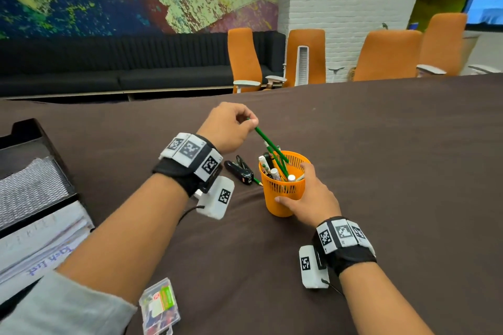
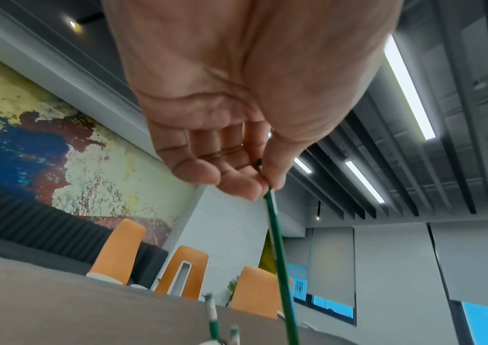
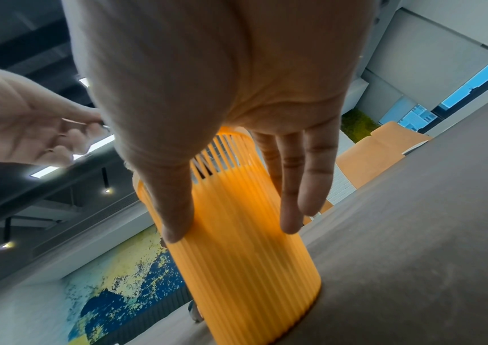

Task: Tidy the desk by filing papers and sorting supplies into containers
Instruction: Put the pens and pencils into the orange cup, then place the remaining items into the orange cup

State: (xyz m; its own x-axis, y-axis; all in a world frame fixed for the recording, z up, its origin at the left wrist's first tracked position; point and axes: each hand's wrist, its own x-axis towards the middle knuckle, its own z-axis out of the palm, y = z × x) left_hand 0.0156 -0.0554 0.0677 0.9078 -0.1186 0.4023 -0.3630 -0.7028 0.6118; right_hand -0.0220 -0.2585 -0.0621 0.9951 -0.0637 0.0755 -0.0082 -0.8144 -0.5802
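An orange slotted pen cup (image 1: 283, 193) stands on the brown desk (image 1: 381, 171), holding several pens, markers and green pencils. My left hand (image 1: 231, 128) hovers above and left of the cup and pinches the top end of a green pencil (image 1: 268, 141) whose lower end slants into the cup. The left wrist view shows the pencil (image 2: 278, 252) pinched between thumb and fingertips (image 2: 248, 186). My right hand (image 1: 310, 198) wraps the cup's near right side, thumb on the front and fingers round the far wall. In the right wrist view the cup (image 3: 236, 233) lies under its fingers (image 3: 289, 200).
A black stapler (image 1: 239, 168) and another green pencil lie just left of the cup. A black mesh paper tray (image 1: 30, 171) with stacked papers (image 1: 35, 250) sits at the left edge. A clear plastic box of small supplies (image 1: 160, 307) lies near my left sleeve. Orange chairs line the far side.
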